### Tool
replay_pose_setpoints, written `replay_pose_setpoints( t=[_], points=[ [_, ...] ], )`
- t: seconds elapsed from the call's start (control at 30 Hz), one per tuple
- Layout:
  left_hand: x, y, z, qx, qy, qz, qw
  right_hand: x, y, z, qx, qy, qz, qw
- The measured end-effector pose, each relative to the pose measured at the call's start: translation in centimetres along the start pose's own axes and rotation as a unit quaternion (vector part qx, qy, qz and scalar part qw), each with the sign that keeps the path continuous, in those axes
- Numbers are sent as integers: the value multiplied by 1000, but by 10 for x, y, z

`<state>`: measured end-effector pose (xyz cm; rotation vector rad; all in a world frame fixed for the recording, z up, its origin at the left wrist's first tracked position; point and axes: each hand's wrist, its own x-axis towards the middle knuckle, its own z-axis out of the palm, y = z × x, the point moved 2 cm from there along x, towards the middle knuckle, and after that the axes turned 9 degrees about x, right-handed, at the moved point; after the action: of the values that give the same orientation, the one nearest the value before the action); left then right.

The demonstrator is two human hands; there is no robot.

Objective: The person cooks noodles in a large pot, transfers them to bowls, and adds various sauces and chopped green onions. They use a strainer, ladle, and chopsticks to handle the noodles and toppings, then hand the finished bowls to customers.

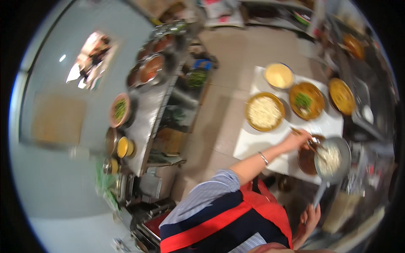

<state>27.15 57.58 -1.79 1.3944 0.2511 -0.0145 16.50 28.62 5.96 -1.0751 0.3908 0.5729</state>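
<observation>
My left hand (299,139), with a bracelet at its wrist, grips what look like wooden chopsticks (317,152). Their tips reach into a grey frying pan (345,161) of pale, wet, noodle-like strips (330,159). Low on the right, my right hand (310,215) is closed around the pan's handle (320,194). Partly beneath the pan is a brown bowl (305,161) on a white tabletop (262,144). Beyond my left hand stand a brown bowl of white shreds (264,112) and an amber bowl with chopped greens (303,100).
Farther back sit a bowl of yellow food (279,76) and another amber bowl (341,96). A dark cooking counter (367,85) runs along the right. On the left, a steel counter (145,110) bears pots of red food (152,69) and a pink bowl of greens (120,110).
</observation>
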Motion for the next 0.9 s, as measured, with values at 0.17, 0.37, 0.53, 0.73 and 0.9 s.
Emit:
replay_pose_setpoints(
  t=[0.17, 0.37, 0.53, 0.73, 0.9],
  points=[
    [4, -26, 17, -80, -6, -13, 997, 6, -8, 15, -15, 47, 37, 998],
    [-3, -22, 42, -168, 59, -52, 983, -4, -5, 19, -2, 40, -17, 999],
    [-1, -38, 45, -220, 57, -83, 970, -10, 4, 13, 35, 50, -21, 998],
    [-1, -57, 44, -288, 34, -123, 949, -14, 17, 7, 82, 60, -21, 995],
    [-1, -70, 32, -334, 60, -152, 928, -20, 24, 2, 103, 75, -29, 991]
  ],
)
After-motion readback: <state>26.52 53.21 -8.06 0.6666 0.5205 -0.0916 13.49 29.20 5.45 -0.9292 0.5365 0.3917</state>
